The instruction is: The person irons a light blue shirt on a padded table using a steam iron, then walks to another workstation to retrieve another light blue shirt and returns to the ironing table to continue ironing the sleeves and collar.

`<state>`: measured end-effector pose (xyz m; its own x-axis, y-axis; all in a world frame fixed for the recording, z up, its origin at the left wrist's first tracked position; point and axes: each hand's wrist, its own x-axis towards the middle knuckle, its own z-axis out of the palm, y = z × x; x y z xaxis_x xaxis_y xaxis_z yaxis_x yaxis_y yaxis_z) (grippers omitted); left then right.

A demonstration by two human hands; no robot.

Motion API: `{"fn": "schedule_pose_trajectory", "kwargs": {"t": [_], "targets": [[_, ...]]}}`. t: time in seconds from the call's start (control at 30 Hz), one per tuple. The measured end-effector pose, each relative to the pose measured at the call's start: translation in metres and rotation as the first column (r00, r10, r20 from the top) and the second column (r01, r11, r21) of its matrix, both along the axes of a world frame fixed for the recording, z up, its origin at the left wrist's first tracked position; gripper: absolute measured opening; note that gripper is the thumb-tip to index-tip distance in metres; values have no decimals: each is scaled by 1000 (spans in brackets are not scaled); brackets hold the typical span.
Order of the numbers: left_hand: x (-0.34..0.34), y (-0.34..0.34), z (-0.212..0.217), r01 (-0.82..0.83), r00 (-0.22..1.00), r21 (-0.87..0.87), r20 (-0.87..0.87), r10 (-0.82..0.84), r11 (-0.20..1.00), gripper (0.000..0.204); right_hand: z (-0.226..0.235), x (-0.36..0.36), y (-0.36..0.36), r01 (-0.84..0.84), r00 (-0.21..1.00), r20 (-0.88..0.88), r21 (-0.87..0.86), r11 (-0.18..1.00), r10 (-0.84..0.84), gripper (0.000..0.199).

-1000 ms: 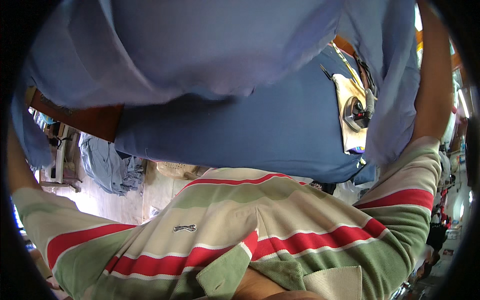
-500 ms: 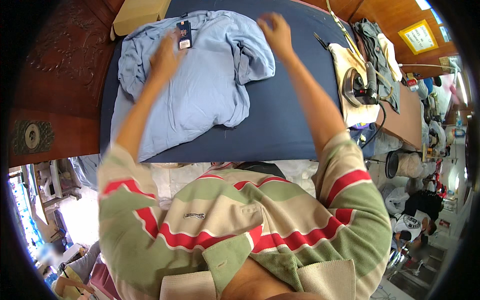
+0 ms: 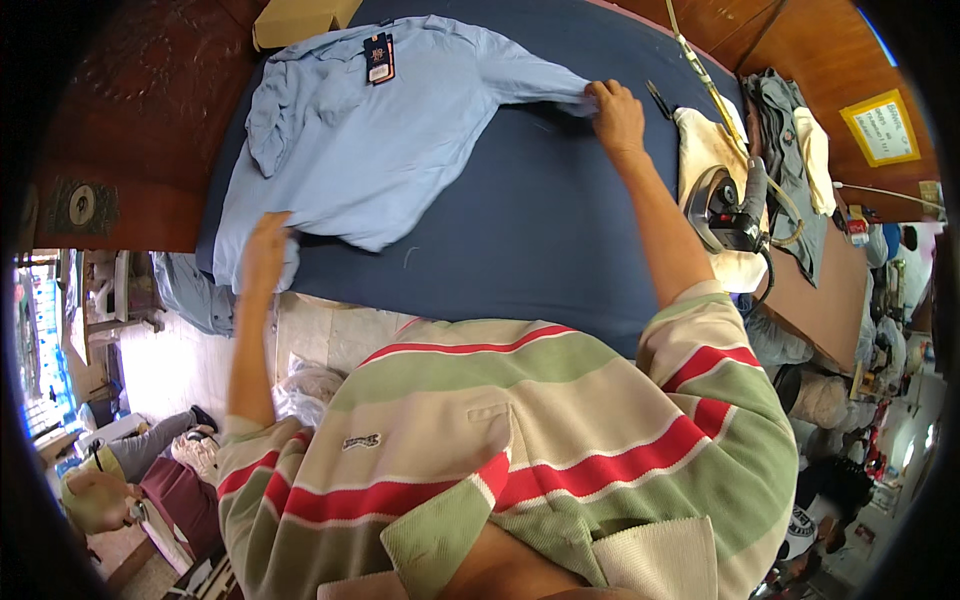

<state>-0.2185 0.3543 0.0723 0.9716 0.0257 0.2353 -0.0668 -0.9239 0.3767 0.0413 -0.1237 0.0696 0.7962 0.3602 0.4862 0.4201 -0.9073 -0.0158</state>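
1. Flat on the dark blue padded table lies a light blue shirt, its long axis running from the near left table edge up toward the far side, with the collar end at the far edge and the hem nearest the person.
2. One sleeve stretches out to the right across the padding, pointing toward the steam iron.
3. A small rectangular hang tag, dark blue over white, rests near the collar.
4. A tan cardboard box sits at the far edge just beyond the shirt, and a yellow-framed sign lies on the wooden surface far right.
5. The left hand presses on the hem corner at the near table edge, fingers together, arm straight.
6. The right hand reaches far forward, its fingers closed on the sleeve end.
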Motion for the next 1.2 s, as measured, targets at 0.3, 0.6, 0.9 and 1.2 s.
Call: {"fn": "schedule_pose_trajectory", "kwargs": {"t": [0.3, 0.6, 0.9, 1.2], "targets": [[-118, -61, 45, -149, 749, 298, -589, 304, 943, 32, -2, -142, -59, 75, 550, -815, 266, 961, 182, 31], [208, -158, -40, 286, 937, 183, 152, -314, 941, 38, -40, -19, 3, 171, 970, -228, 395, 903, -84, 26], [387, -162, -77, 345, 938, 433, -196, -286, 833, 24, -86, 17, -7, 287, 951, -173, 185, 940, -257, 19], [268, -217, -45, 714, 618, 123, 349, -704, 689, 23, -29, -36, -24, -241, 854, -359, 371, 897, 378, 26]]}}
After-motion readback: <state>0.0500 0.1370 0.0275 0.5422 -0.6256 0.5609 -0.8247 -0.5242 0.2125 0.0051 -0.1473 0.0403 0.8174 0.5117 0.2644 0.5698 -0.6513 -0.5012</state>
